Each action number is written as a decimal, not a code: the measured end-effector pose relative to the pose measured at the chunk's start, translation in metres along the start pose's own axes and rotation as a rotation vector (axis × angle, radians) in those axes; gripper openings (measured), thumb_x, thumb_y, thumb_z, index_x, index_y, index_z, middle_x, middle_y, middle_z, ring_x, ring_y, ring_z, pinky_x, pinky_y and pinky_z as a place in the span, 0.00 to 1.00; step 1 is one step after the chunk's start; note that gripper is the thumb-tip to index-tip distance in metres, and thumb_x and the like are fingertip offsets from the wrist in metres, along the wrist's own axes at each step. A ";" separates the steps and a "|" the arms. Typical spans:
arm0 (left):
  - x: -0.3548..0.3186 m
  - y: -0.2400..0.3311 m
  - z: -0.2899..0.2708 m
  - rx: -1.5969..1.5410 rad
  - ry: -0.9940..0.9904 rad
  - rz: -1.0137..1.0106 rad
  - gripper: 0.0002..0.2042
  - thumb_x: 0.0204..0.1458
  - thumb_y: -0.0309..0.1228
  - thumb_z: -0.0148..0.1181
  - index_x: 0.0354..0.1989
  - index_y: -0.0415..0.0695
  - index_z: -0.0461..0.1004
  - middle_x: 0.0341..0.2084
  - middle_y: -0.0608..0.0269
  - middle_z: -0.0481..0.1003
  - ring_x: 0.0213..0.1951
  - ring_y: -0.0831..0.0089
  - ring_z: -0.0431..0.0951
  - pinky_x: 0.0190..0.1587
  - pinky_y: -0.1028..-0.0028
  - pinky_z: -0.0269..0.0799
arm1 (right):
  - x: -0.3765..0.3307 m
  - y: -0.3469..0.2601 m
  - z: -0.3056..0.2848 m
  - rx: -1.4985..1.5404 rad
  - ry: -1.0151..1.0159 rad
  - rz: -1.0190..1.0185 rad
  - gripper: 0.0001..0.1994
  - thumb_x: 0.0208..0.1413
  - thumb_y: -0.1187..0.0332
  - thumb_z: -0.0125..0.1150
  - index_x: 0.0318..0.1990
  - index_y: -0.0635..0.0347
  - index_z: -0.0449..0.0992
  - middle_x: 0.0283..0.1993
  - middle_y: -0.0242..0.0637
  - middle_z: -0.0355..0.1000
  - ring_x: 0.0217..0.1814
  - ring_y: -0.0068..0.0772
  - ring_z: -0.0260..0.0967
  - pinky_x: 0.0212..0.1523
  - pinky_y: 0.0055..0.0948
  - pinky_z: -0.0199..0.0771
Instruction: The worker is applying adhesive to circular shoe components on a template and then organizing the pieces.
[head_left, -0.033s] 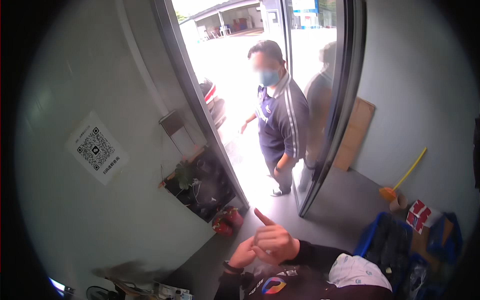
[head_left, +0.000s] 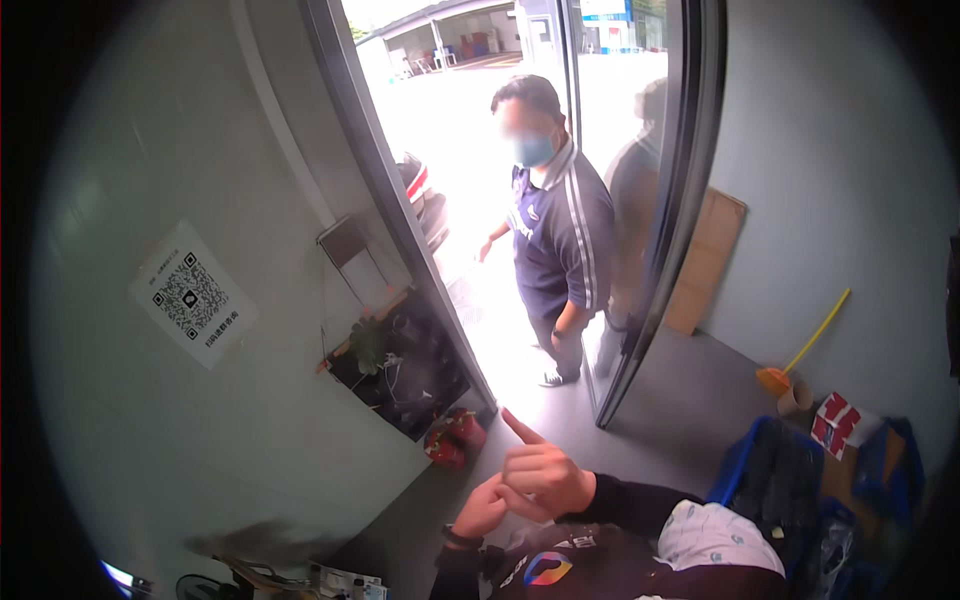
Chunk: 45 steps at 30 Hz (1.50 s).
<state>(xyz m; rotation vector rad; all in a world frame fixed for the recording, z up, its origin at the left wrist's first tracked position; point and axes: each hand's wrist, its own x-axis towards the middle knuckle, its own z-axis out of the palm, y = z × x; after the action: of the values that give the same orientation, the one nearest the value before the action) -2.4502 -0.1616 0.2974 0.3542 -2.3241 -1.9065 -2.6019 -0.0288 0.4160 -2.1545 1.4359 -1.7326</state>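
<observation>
In the head view, taking the right hand as the centre of the dial, the person's two hands meet low in the frame. The right hand [head_left: 548,478] has its index finger stretched out toward between 10 and 11 o'clock, its other fingers curled in. The left hand [head_left: 482,510] lies at 8 o'clock, touching it, with its fingers folded against its partner; whether either one holds anything cannot be told. A dark wristband [head_left: 460,539] circles the left wrist. The nearest thing is the person's dark shirt [head_left: 597,562], below the hands at about 5 o'clock, with a bright multicoloured mark. A white cloth [head_left: 718,541] with small prints covers the right upper arm, between 3 and 4 o'clock.

At 12 o'clock, well apart, a co-worker [head_left: 562,235] in a mask and striped dark top stands in the doorway, both arms lowered. The glass door [head_left: 685,180] stands ajar at 1 o'clock, a wooden board [head_left: 705,262] leaning beyond it. At 10 o'clock are red objects [head_left: 455,437], a plant [head_left: 367,345] and, farther out, a paper [head_left: 190,297] on the wall. A yellow stick [head_left: 818,333] leans at 2 o'clock; a blue crate [head_left: 733,474] sits at 3 o'clock.
</observation>
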 end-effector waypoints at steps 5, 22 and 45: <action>-0.083 -0.045 -0.031 -0.086 0.239 -0.155 0.14 0.63 0.31 0.58 0.54 0.37 0.74 0.44 0.62 0.79 0.46 0.77 0.76 0.51 0.74 0.73 | 0.018 -0.012 0.061 0.268 -0.123 0.106 0.03 0.52 0.81 0.63 0.35 0.68 0.77 0.33 0.39 0.78 0.32 0.35 0.78 0.58 0.44 0.75; -0.209 -0.025 0.017 -1.029 0.479 0.000 0.39 0.67 0.62 0.27 0.73 0.41 0.53 0.66 0.45 0.62 0.67 0.56 0.64 0.69 0.57 0.60 | -0.069 -0.045 0.210 1.055 -0.653 0.890 0.01 0.58 0.72 0.57 0.36 0.58 0.73 0.33 0.27 0.69 0.38 0.22 0.65 0.38 0.25 0.65; -0.695 -0.149 -0.091 -0.661 0.924 -0.409 0.09 0.67 0.29 0.48 0.34 0.42 0.72 0.28 0.67 0.67 0.29 0.77 0.64 0.37 0.75 0.65 | -0.046 -0.188 0.468 0.592 -0.537 0.767 0.06 0.59 0.70 0.58 0.40 0.64 0.72 0.33 0.28 0.72 0.34 0.19 0.66 0.36 0.25 0.69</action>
<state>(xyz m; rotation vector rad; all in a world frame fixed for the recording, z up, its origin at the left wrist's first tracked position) -1.7412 -0.1010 0.2108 1.3274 -1.0330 -1.9054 -2.1176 -0.1218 0.3022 -1.3353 1.1579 -1.0073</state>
